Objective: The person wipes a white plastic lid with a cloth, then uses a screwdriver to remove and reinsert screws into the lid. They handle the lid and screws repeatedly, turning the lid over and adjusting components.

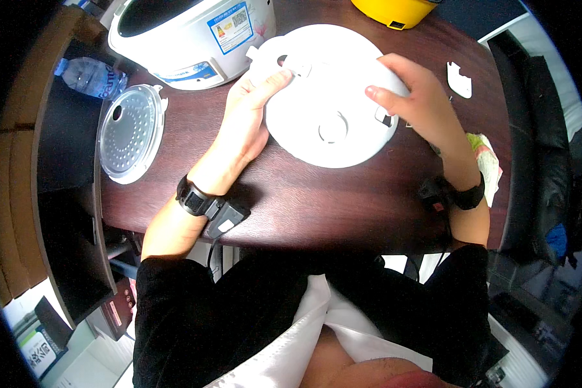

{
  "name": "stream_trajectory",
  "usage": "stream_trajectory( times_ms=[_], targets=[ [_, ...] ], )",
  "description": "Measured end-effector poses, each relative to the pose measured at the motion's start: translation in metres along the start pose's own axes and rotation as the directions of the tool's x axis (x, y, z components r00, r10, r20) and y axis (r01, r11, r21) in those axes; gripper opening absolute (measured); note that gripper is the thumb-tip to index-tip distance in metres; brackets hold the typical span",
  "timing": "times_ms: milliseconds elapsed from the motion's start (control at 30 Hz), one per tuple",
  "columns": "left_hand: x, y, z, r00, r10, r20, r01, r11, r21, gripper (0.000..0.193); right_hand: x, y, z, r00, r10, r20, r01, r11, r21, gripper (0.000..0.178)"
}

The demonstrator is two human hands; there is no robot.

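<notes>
Between my hands is a round white lid (333, 97), a plastic disc with a small ring mark and cut-outs near its rim. My left hand (249, 103) grips its left edge, the thumb lying on top by a dark opening. At the right edge my right hand (414, 94) holds it, thumb on the face and the other fingers partly hidden. Behind and left of the lid stands a white rice cooker body (194, 45), its top uncovered. A translucent round inner cover (131, 136) dotted with bumps or holes lies farther left.
A clear plastic bottle (92, 77) lies at the far left. A yellow container (394, 11) is at the back. To the right are a small white plastic piece (459, 81) and a crumpled green-and-white wrapper (488, 161) beside my forearm. The brown table (291, 207) ends close to my body.
</notes>
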State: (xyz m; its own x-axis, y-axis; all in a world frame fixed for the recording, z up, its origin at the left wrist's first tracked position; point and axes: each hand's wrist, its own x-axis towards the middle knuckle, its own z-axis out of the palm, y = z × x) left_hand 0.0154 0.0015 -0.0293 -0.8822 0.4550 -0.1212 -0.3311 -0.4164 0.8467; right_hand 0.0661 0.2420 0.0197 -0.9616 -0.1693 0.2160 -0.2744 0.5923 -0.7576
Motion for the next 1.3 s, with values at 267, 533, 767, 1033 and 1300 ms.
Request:
stream_trajectory(
  times_ms=[267,533,767,1033,1300],
  targets=[
    [0.004,-0.003,-0.004,1.000,0.007,0.003,-0.007,1.000,0.012,0.044,0.002,0.013,0.006,0.999,-0.004,-0.050,0.028,0.868,0.496,0.010],
    [0.003,-0.002,-0.006,1.000,-0.002,-0.015,0.003,1.000,0.020,0.045,0.000,0.017,0.011,0.996,0.065,-0.061,-0.051,0.977,0.206,0.025],
    [0.005,-0.002,-0.007,1.000,0.027,0.014,-0.027,0.999,0.017,0.045,-0.005,0.019,0.021,1.000,0.002,-0.025,0.001,0.993,0.117,0.027],
    [-0.001,0.003,-0.002,0.999,0.049,0.023,-0.050,0.997,0.057,0.042,-0.004,0.016,0.021,0.999,0.018,0.047,-0.025,0.989,0.146,0.036],
    [-0.002,0.002,0.003,0.993,-0.020,0.114,0.027,0.997,-0.066,0.055,-0.001,0.025,0.016,0.999,-0.001,0.046,-0.007,0.987,0.158,0.035]
  ],
)
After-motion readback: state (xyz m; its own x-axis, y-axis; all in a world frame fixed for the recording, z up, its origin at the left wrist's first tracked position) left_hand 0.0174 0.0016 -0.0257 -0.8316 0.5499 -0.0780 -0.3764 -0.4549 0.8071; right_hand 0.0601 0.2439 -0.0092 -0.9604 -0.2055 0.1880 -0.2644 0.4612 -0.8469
